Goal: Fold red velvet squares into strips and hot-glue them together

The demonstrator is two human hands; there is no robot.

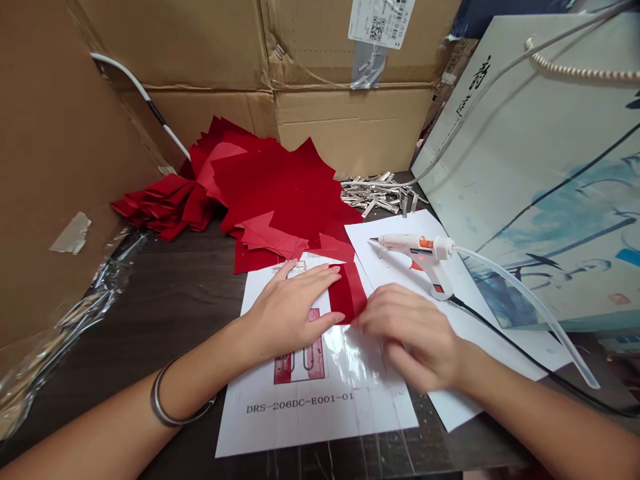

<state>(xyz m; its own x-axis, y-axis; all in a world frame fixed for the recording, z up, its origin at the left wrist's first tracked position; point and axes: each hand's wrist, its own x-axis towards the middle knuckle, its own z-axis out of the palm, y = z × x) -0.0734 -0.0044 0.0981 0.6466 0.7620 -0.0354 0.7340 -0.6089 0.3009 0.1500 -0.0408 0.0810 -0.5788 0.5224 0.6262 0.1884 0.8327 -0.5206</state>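
Observation:
My left hand (287,310) lies flat on a printed white sheet (265,427), its fingers spread and their tips on the left edge of a small dark red cloth piece (345,293). At the right edge of that piece my right hand (413,333) is curled and slightly blurred; whether its fingers pinch the edge is hidden. To the right, a white hot glue gun (423,253) rests on another white sheet (480,400), its nozzle pointing left.
A heap of red cloth pieces (280,187) lies behind the hands, with folded red pieces (155,203) at left. Metal clips (380,193) are piled at the back. Cardboard (350,127) stands behind, and a painted board (540,200) leans at right. The gun's black cord (500,340) runs right.

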